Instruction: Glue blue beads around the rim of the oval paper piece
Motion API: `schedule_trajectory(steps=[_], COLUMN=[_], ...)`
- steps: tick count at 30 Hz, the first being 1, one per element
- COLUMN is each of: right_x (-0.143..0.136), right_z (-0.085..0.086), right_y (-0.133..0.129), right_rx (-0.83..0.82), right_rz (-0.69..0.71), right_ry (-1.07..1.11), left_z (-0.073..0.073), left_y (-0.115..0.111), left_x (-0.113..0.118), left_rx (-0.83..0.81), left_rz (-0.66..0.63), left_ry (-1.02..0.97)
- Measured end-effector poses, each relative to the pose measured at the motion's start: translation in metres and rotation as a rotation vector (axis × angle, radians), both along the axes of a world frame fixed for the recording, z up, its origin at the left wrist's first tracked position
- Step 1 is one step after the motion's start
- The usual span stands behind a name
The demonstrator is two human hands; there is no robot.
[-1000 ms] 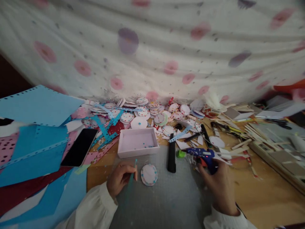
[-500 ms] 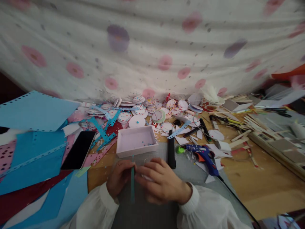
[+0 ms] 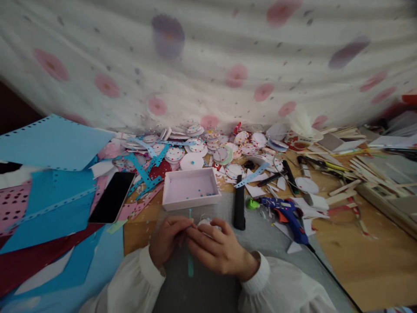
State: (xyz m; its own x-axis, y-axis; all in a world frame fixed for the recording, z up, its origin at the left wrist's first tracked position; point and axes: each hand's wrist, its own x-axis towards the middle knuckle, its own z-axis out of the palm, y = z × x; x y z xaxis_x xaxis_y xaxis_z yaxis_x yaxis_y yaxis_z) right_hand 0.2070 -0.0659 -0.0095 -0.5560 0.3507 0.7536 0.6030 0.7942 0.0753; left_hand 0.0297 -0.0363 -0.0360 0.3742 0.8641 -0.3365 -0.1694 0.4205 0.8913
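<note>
My left hand (image 3: pixel 169 240) is closed in front of the white box, its thumb and fingertip pinching a thin teal strip (image 3: pixel 190 266). The strip runs down below the fingers, and its narrow tip shows above them. Right beside it, my right hand (image 3: pixel 221 250) is curled, its fingertips meeting those of the left. A white, rounded piece (image 3: pixel 204 222) shows partly between the right fingers; most of it is hidden. Just beyond the hands stands the shallow white box (image 3: pixel 190 202), with several tiny blue bits (image 3: pixel 208 194) inside.
A phone (image 3: pixel 112 198) lies at left beside blue sheets (image 3: pixel 61 208). Right of the hands are a black bar-shaped object (image 3: pixel 239 204) and a blue glue gun (image 3: pixel 286 215) with a trailing cord. Decorated white discs (image 3: pixel 193 161) pile up behind; wooden sticks (image 3: pixel 374 178) lie far right.
The view has shifted slightly, moving the scene a little. Both hands remain together; the teal strip now stands farther right, and my right fingers are bent more around the white piece.
</note>
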Motion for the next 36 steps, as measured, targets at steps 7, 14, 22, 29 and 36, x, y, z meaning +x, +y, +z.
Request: schedule_trajectory(steps=[7, 14, 22, 29, 36], right_x=[0.016, 0.046, 0.044, 0.041, 0.038], right_z=[0.008, -0.003, -0.014, -0.022, -0.026], right_y=[0.002, 0.021, 0.028, 0.028, 0.026], right_rx=[-0.113, -0.427, -0.775, -0.947, -0.996], right_rz=[-0.108, -0.391, -0.417, -0.343, -0.339], right_ry=[0.297, 0.877, 0.801, 0.784, 0.752], left_z=[-0.003, 0.008, 0.002, -0.007, -0.003], left_y=[-0.001, -0.008, -0.011, -0.010, -0.011], left_x=[-0.003, 0.001, 0.008, 0.005, 0.007], left_rx=[0.160, 0.709, 0.750, 0.739, 0.747], left_rz=[-0.064, -0.028, -0.160, -0.158, -0.184], left_ry=[0.119, 0.457, 0.671, 0.638, 0.678])
